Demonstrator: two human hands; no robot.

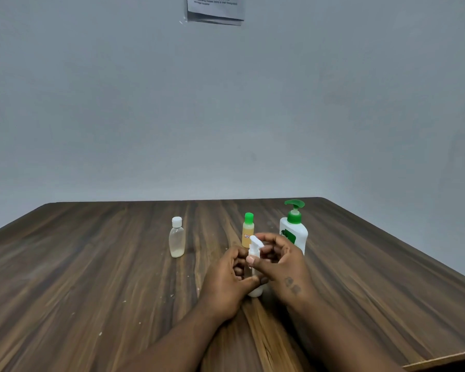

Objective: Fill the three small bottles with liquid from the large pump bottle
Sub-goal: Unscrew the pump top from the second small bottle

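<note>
Nearest the camera, two bare forearms meet over the wooden table (91, 277). The left hand (226, 280) has its fingers curled round the body of a small white bottle (255, 291), thumb laid across the lower front. The bottle stands upright between both hands, in front of and to the left of the large pump bottle (294, 234). Only its white spray top and base show past the fingers; whether the base touches the table can't be told. The right hand (282, 267) is curled round the bottle's top, thumb tip on the neck and fingers wrapped behind the spray head, which is slightly blurred.

Far left of the pump bottle stands a clear small bottle (177, 238), upright, white cap on, a little pale liquid at the bottom. Just left of the pump bottle, close but apart, is a yellow small bottle (248, 233) with a green cap. The pump bottle is white with a green pump, upright, its lower part behind the right hand. On the wall, high above – a sheet of paper (215, 8).
</note>
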